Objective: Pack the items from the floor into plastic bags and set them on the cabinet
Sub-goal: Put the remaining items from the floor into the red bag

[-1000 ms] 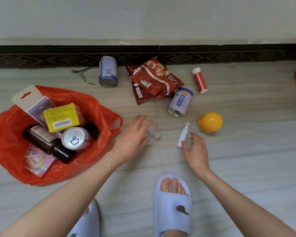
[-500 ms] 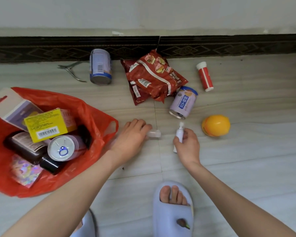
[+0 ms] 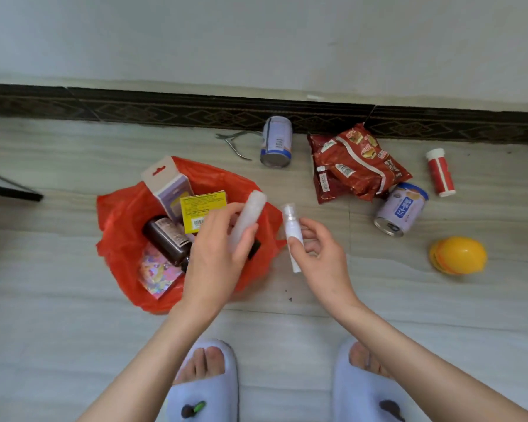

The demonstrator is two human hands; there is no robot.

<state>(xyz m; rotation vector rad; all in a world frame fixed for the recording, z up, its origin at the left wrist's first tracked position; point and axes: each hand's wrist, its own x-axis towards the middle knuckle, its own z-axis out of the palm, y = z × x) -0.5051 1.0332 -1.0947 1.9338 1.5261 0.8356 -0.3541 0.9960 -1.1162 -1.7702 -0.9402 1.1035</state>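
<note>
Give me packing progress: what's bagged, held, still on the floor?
Bagged: boxes and a dark brown bottle sit in the open red plastic bag. In hand: left hand holds a frosted clear tube, right hand a white spray bottle. Left: two cans, red snack packets, red tube, yellow ball, nippers.

Thin glossy plastic: red bag (image 3: 119,226). Shiny metal: can (image 3: 400,210). Glossy foil: snack packets (image 3: 357,162). Smooth streaked tile: floor (image 3: 58,330). Printed card: yellow box (image 3: 201,210).

A single head-worn wide-angle camera looks steeply down and forward from above the person's feet onto the floor (image 3: 73,330), close enough that both forearms fill the lower frame. It faces a wall (image 3: 256,41), whose dark baseboard (image 3: 134,108) crosses the upper part.
</note>
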